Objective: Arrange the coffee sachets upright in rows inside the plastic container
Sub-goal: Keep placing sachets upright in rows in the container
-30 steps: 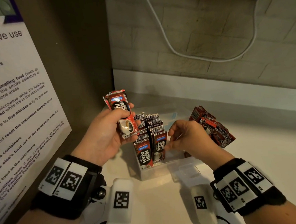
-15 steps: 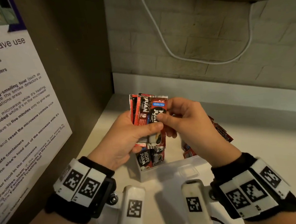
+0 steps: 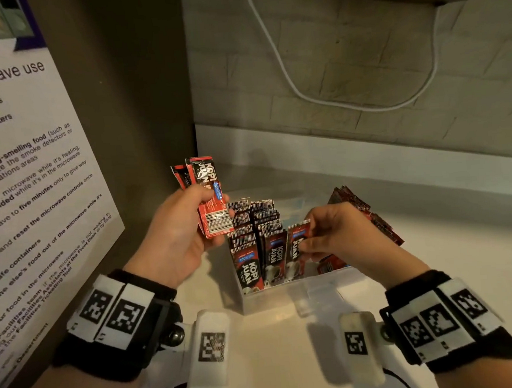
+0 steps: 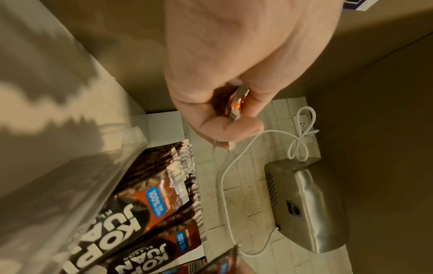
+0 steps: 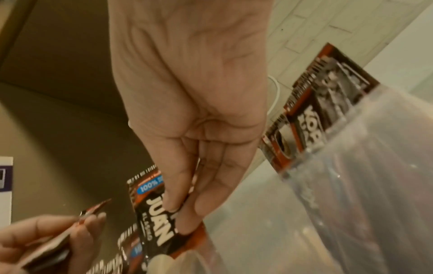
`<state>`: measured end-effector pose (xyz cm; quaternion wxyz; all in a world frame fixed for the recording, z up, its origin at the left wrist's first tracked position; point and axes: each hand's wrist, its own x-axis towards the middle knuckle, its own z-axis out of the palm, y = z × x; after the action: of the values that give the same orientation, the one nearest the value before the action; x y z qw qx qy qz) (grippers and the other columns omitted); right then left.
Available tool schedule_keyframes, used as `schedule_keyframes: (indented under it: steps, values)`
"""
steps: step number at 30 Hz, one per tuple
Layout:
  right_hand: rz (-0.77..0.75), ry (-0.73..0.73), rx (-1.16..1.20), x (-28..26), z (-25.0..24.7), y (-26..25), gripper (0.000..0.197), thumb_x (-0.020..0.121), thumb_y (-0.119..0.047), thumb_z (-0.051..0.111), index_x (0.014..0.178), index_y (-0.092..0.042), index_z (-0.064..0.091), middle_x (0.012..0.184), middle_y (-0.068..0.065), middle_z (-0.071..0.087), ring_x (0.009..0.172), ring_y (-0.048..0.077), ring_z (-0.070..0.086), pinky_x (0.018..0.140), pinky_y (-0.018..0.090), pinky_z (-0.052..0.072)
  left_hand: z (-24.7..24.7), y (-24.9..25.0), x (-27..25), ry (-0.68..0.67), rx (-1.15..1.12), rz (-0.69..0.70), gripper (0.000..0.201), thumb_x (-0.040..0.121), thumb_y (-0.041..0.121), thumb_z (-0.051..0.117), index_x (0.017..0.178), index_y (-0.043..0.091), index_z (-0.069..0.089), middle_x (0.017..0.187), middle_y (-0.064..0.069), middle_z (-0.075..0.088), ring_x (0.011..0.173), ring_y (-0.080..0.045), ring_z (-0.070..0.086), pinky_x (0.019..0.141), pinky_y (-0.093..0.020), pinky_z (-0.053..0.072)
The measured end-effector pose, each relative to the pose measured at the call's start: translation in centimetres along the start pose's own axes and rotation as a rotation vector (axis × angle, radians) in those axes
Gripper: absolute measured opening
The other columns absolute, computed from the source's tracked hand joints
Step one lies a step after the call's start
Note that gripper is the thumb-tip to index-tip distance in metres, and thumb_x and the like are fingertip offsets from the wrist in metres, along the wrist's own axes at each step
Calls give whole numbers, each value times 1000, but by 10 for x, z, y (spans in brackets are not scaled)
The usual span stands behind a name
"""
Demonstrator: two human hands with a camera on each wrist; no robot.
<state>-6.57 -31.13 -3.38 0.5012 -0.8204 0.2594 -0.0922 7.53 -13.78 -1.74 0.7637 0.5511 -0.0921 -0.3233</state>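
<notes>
A clear plastic container (image 3: 273,297) stands on the white counter, with two rows of red-and-black coffee sachets (image 3: 252,224) upright in its left part. My left hand (image 3: 179,237) grips a small bunch of sachets (image 3: 210,196) up and left of the container; in the left wrist view the left hand (image 4: 225,89) curls round the sachet bunch (image 4: 236,103). My right hand (image 3: 335,234) pinches one sachet (image 3: 295,248) upright at the front of a third row. In the right wrist view the right hand (image 5: 187,200) holds that single sachet (image 5: 152,204) between thumb and fingers.
A loose pile of sachets (image 3: 367,214) lies on the counter right of the container, partly behind my right hand. A notice board (image 3: 24,193) stands at the left. A white cable (image 3: 317,97) hangs on the tiled wall, under a metal appliance (image 4: 304,204).
My right hand drew one sachet from the bunch in my left hand and lowered it into the container. The left hand moved back to the left with the remaining sachets.
</notes>
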Motion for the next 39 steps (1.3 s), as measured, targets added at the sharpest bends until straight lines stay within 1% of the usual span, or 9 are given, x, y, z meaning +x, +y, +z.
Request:
schedule_keyframes:
  steps: [3,7,10,14,21,27,34,36,39]
  values:
    - [5,-35,54,6,11,8,14,77,14,67,76,8,54,74,24,63,64,23,70,55,25,56,0,0,-1,-2,18,-5,12,96,16,48,97,14,59,76,-2,68,62,-12,62,34,-20,38]
    - [3,-46,23,10,21,13,14,76,13,68,78,10,55,72,22,65,63,20,71,66,39,59,0,-1,0,-4,22,-5,12,96,16,48,100,14,59,77,-1,68,61,-12,62,34,-19,38]
    - [3,-32,2,11,24,13,19,75,12,70,71,2,54,77,26,68,60,16,70,62,34,59,0,-3,1,-1,17,-3,14,96,15,48,104,13,59,75,-1,68,59,-11,63,34,-19,38]
    - [2,-10,-22,13,26,15,16,75,10,71,73,4,57,75,22,69,59,14,70,59,28,59,2,-5,1,1,17,0,17,96,15,48,109,12,58,72,0,68,56,-10,63,33,-20,38]
    - [-23,33,-22,14,29,15,25,72,6,76,63,-6,56,76,22,69,63,23,71,57,27,57,4,-7,2,-5,30,-10,14,95,14,48,101,12,61,73,0,69,56,-10,63,33,-20,38]
    - [-32,23,-21,13,31,16,23,71,4,78,66,-5,57,78,21,70,64,22,71,61,32,60,4,-8,4,-15,28,-12,14,95,14,49,104,11,59,74,-1,69,57,-10,64,34,-21,39]
    - [-19,57,-33,11,23,17,24,69,2,80,72,-5,57,68,11,64,58,25,68,60,34,59,1,-7,5,-35,56,-17,15,95,12,49,105,10,58,77,-7,64,53,-10,61,36,-21,40]
    - [-17,95,7,7,17,13,24,70,-4,80,77,-2,57,66,9,63,53,18,65,55,29,55,1,-7,5,-46,80,-8,12,95,12,51,104,11,59,74,-6,64,50,-9,59,35,-20,39]
    - [-79,189,100,1,9,-1,27,73,-17,78,83,0,59,71,10,63,52,17,60,55,32,53,3,-8,4,-98,133,18,7,91,13,60,98,13,60,65,1,65,47,-7,57,33,-18,37]
